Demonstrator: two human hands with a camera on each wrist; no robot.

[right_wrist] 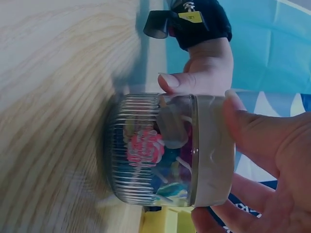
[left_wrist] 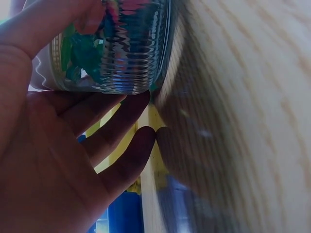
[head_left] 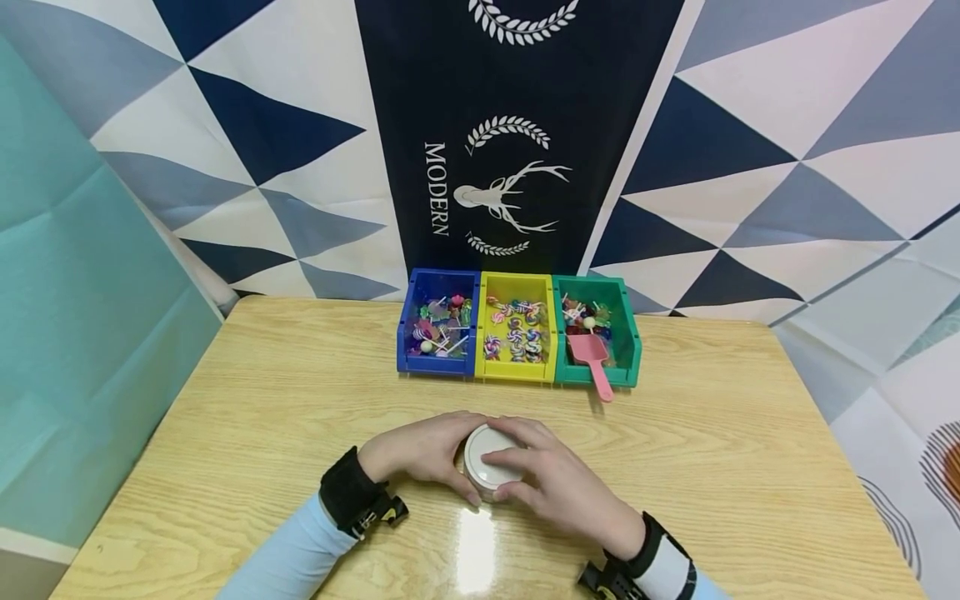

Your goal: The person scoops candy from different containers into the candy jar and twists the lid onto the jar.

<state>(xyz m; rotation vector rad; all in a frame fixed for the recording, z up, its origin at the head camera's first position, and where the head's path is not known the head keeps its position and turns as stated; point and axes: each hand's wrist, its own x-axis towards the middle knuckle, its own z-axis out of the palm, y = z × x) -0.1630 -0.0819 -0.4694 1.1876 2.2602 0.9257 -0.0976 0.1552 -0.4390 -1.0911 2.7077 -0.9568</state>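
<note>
A clear ribbed jar (right_wrist: pixel 150 150) with a cream lid (head_left: pixel 492 457) stands upright on the table, filled with colourful candy-like pieces and small white sticks. My left hand (head_left: pixel 427 452) holds the jar from its left side; in the left wrist view the thumb lies across the glass (left_wrist: pixel 131 53) and the fingers pass behind it. From the right, my right hand (head_left: pixel 558 479) grips the lid at its rim, thumb on the near side and fingers on the far side. One right finger reaches over the lid's top. The lid sits level on the jar.
Behind the jar stand three joined bins: blue (head_left: pixel 438 365), yellow (head_left: pixel 515 372) and green (head_left: pixel 633 367), each with small candy-like pieces. A pink scoop (head_left: pixel 590 350) lies in the green one, its handle over the front edge. A patterned backdrop (head_left: pixel 300 150) rises behind the wooden table (head_left: pixel 285 392).
</note>
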